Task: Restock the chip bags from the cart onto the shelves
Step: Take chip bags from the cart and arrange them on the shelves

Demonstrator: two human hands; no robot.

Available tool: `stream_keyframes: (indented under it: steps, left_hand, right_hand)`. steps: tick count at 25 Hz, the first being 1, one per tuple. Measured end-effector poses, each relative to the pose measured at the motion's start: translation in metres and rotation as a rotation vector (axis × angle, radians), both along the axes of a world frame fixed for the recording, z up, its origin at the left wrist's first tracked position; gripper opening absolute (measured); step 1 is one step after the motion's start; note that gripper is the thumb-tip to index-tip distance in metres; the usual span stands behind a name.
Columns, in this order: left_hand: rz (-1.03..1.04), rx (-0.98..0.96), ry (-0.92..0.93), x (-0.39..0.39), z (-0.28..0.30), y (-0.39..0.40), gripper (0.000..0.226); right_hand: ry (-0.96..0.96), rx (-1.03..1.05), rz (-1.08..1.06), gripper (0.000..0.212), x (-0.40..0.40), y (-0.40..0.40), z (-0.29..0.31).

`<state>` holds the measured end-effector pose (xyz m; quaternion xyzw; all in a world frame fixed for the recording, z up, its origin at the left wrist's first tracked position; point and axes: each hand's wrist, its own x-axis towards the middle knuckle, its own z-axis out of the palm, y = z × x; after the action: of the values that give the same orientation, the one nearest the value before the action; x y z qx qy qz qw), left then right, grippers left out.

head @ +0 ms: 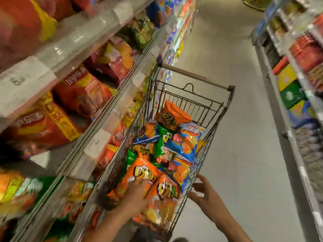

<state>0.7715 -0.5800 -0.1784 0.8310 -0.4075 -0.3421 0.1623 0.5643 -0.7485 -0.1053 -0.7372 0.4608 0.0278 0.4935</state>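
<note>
A wire shopping cart point(218, 119) stands in the aisle, filled with orange, blue and green chip bags. My left hand point(138, 191) lies flat on an orange chip bag point(139, 172) at the near end of the cart, fingers spread over it. A second orange bag point(166, 194) lies just right of it. My right hand point(204, 191) hovers over the cart's right rim with fingers apart, holding nothing. Blue bags point(183, 142) and another orange bag point(173, 114) lie further along the cart.
Shelves point(104, 95) on the left hold red, orange and green chip bags behind price tags. Another shelf unit point(297, 88) with boxes and packets runs down the right. Pale floor point(244, 154) lies between the cart and the right shelves.
</note>
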Motion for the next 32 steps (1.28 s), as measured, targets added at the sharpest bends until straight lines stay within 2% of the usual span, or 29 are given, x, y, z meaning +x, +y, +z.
stream_keyframes:
  steps: [4, 7, 11, 14, 16, 17, 18, 20, 21, 24, 28, 32]
  left_hand:
    - [0.099, 0.126, 0.022, 0.040, -0.020, -0.007, 0.073]
    - [0.204, 0.170, 0.107, 0.061, -0.033, -0.021, 0.081]
    - [0.331, 0.245, 0.090, 0.081, -0.054, -0.041, 0.085]
    - [0.412, 0.378, 0.113, 0.087, -0.074, -0.052, 0.094]
    - [0.528, 0.422, 0.236, 0.086, -0.088, -0.056, 0.100]
    - [0.579, 0.422, 0.278, 0.082, -0.092, -0.058, 0.102]
    - [0.605, 0.440, 0.273, 0.078, -0.096, -0.060, 0.102]
    - [0.538, 0.524, 0.128, 0.072, -0.098, -0.063, 0.093]
    - [0.494, 0.551, 0.064, 0.070, -0.096, -0.066, 0.086]
    - [0.440, 0.562, -0.008, 0.065, -0.085, -0.069, 0.072]
    - [0.590, 0.450, -0.009, 0.056, -0.062, -0.064, 0.059]
    - [0.589, 0.472, -0.124, 0.048, -0.037, -0.052, 0.061]
  right_hand:
    - [-0.019, 0.090, -0.176, 0.076, 0.040, -0.039, -0.018]
    - [-0.036, 0.167, -0.216, 0.061, 0.067, -0.081, -0.038]
    - [-0.031, 0.240, -0.228, 0.055, 0.102, -0.145, -0.059]
    - [-0.053, 0.193, -0.228, 0.055, 0.129, -0.184, -0.082]
    - [-0.027, 0.201, -0.291, 0.040, 0.144, -0.207, -0.109]
    - [-0.001, 0.283, -0.343, 0.033, 0.150, -0.216, -0.121]
    - [0.057, 0.409, -0.382, 0.031, 0.155, -0.223, -0.131]
    - [0.146, 0.655, -0.435, 0.041, 0.161, -0.232, -0.149]
    - [0.149, 0.698, -0.468, 0.046, 0.161, -0.235, -0.156]
    - [0.100, 0.687, -0.517, 0.054, 0.160, -0.233, -0.155]
    - [0.050, 0.779, -0.544, 0.056, 0.145, -0.208, -0.143]
    - [-0.088, 0.867, -0.590, 0.055, 0.130, -0.169, -0.132]
